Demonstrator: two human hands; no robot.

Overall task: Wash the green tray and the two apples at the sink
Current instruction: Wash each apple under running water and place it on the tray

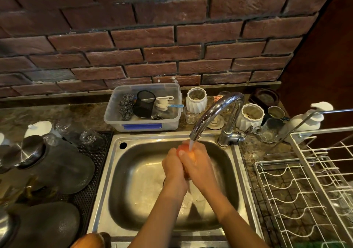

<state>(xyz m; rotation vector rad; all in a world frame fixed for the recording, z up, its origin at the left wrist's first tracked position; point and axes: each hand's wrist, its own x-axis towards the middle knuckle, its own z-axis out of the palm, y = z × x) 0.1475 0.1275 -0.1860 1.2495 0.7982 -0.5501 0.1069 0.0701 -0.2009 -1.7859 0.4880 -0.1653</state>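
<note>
Over the steel sink [118, 173], both hands cup one reddish-orange apple [182, 150] under the water running from the chrome tap [215, 112]. My left hand [172, 168] wraps its left side and my right hand [197, 163] curls over its top and right side. Most of the apple is hidden by the fingers. A strip of green [321, 245] shows at the bottom right edge, possibly the tray. No second apple is in view.
A clear plastic box [112, 113] with scourers and brushes stands behind the sink. White ribbed jars [196, 99] and glasses stand by the tap, and a pump bottle [305, 121] at right. A white wire dish rack [305, 180] fills the right; glass jars [57, 163] crowd the left.
</note>
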